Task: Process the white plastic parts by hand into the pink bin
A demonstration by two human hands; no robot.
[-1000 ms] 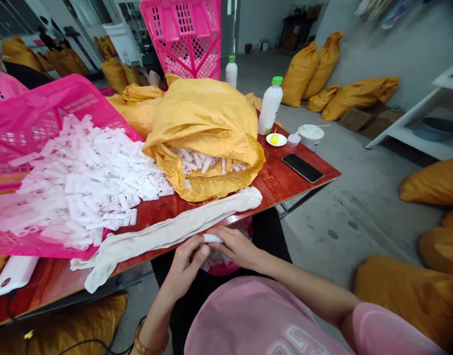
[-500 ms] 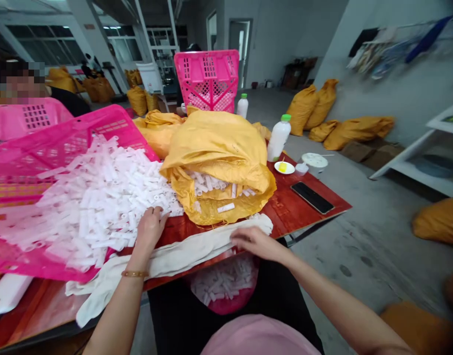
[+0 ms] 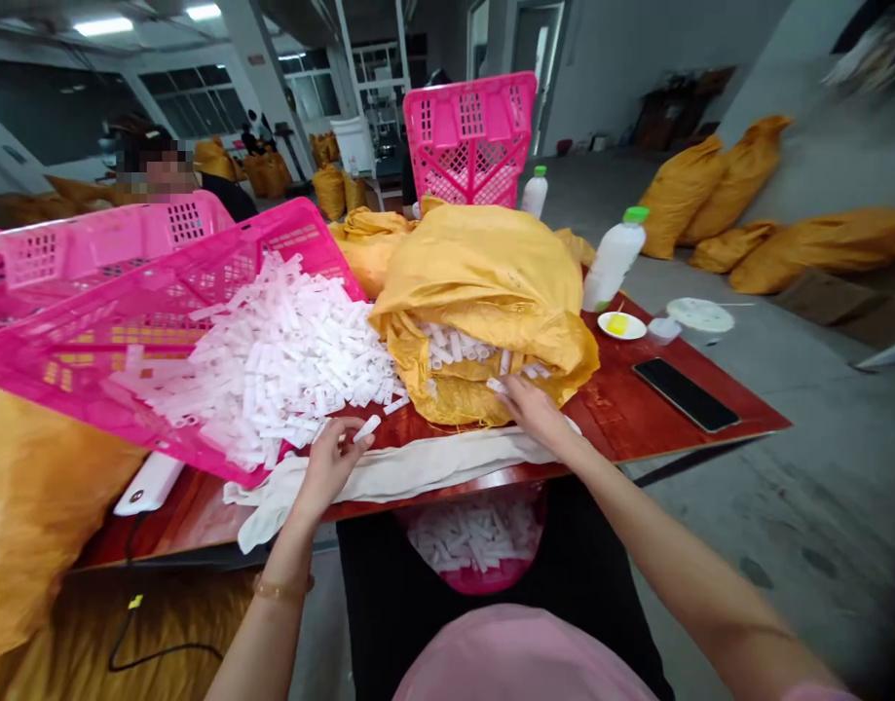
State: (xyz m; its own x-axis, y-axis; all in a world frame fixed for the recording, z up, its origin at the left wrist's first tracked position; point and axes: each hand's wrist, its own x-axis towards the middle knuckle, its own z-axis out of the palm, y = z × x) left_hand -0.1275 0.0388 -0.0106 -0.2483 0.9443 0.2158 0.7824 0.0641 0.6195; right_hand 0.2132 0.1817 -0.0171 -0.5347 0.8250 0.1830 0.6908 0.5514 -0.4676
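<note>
The left hand grasps a white tube between thumb and fingers, tilted up to the right, above the table. The right hand is at the near lip of the yellow sack, its fingertips at a second tube; whether they pinch it or only touch it, I cannot tell.

Under both arms a white cloth runs along the near edge of the table. Below that edge, between the knees, a pink bin holds more tubes. The sack lies with its mouth toward the person, tubes showing inside. To its left a heap of tubes spills from a tilted pink crate onto the table. A white device with a black cord lies near the crate, at the near left.

Right of the sack lie a phone and, farther back, a dish with something yellow on it, a small cup, a lidded tub and a green-capped bottle. Another bottle stands beyond the sack, beside an upright crate. A co-worker is at the far left; filled sacks lean at the far right.
</note>
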